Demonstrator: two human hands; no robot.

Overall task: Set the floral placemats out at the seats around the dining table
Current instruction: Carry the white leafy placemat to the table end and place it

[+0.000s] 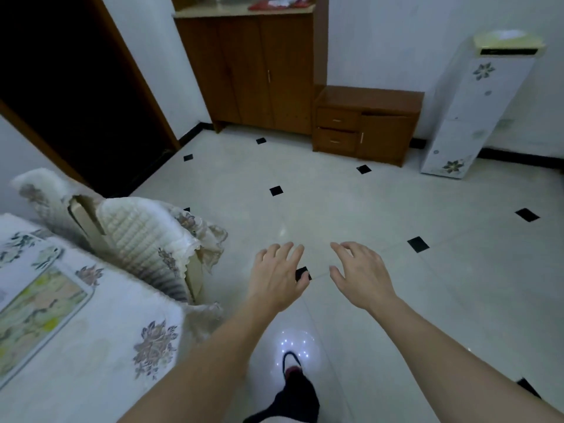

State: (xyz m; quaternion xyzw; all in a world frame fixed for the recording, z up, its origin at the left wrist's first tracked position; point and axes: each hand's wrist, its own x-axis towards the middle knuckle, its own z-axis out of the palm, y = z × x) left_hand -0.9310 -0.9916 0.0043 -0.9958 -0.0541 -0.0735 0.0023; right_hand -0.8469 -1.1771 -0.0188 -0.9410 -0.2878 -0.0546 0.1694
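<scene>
Both hands empty. Left hand (279, 276) & right hand (360, 276) are held out palms down over the floor (366, 209), approx 6 o'clock. Each grip is apart, fingers loosely spread, nothing in either.

One floral placemat (36, 303) lies flat on the tabletop (100, 361) at 8 o'clock, partly cut off by the frame edge. A 2nd patterned panel (24, 248) just beyond it, toward 9, may be another mat; can't tell. No spare mats in view.

Risks, as I judge them:
- View points away from the tabletop, toward cabinet (259, 71) at 12 & drawer unit (366, 123) at 1. W/ nothing in hand, seats could get missed unless the stack is found; where it is, not shown.
- Floor is glossy tile w/ glare. Slippered foot (293, 370) at 6 looks mid-step, so a fast turn could mean a slip.
- Chair (137, 236) at 9 sits close by the tabletop corner, frilly cover hanging out. An arm or leg passing close could snag it.
- Cloth (195, 325) overhangs that corner; a tug there drags it & shifts the laid mat.
</scene>
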